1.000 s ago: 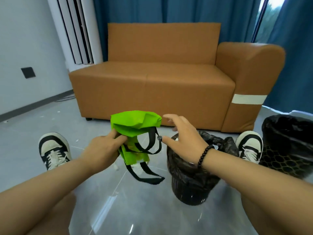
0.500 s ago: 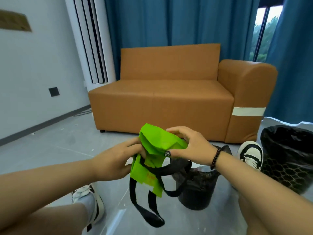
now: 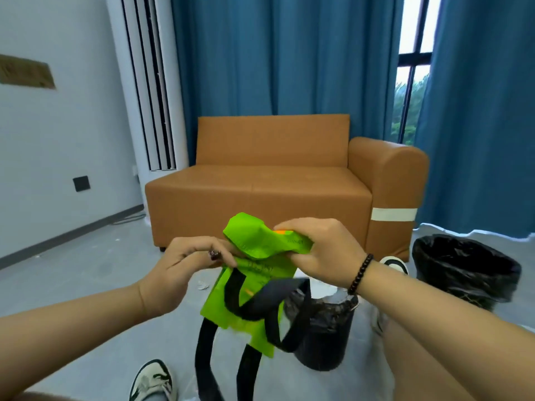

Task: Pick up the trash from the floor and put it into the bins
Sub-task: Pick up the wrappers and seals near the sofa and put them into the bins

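Note:
A bright green fabric bag point(image 3: 254, 273) with black straps hangs in front of me, crumpled at the top. My left hand point(image 3: 185, 270) pinches its upper left edge. My right hand point(image 3: 324, 250) grips the folded top at the right. The black straps dangle down toward the floor. Just behind and below the bag stands a small bin point(image 3: 327, 334) lined with a black bag, partly hidden by the green fabric. A second, larger black-lined bin point(image 3: 466, 270) stands further right.
An orange sofa point(image 3: 275, 192) stands ahead against blue curtains. A white standing air conditioner point(image 3: 144, 82) is at the back left. My shoes show at the bottom point(image 3: 153, 383) and beside the right bin point(image 3: 395, 263). Small white scraps point(image 3: 202, 285) lie on the grey floor.
My right hand came onto the green bag and took hold of its top. Both hands have lifted the bag higher, and the view has tilted upward.

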